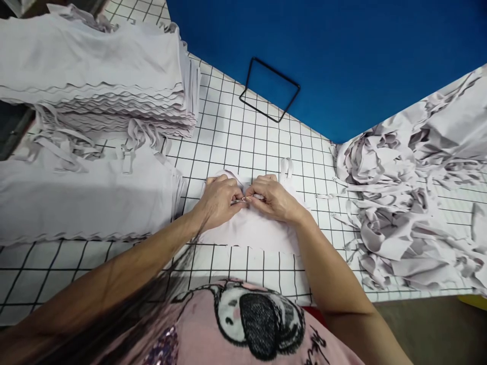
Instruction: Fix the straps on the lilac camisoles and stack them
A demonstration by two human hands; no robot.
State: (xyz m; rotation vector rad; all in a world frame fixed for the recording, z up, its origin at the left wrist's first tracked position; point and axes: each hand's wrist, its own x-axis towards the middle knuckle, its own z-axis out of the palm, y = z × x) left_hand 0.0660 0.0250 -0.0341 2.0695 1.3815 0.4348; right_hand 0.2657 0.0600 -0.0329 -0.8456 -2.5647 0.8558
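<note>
A pale lilac garment piece (pixel 251 230) lies flat on the white grid-marked table (pixel 243 137) right in front of me. My left hand (pixel 218 200) and my right hand (pixel 272 197) meet over its top edge, fingertips pinched together on a thin strap and a small ring-like piece of the garment (pixel 243 199). Both hands are closed in a pinch. A strap loop (pixel 286 168) of the same garment sticks up just beyond my right hand.
A tall stack of folded lilac garments (pixel 95 76) stands at the far left, with a flat lower pile (pixel 83 195) in front of it. A loose heap of tangled lilac pieces and straps (pixel 411 187) fills the right side. A black wire frame (pixel 269 88) rests at the table's far edge against blue floor.
</note>
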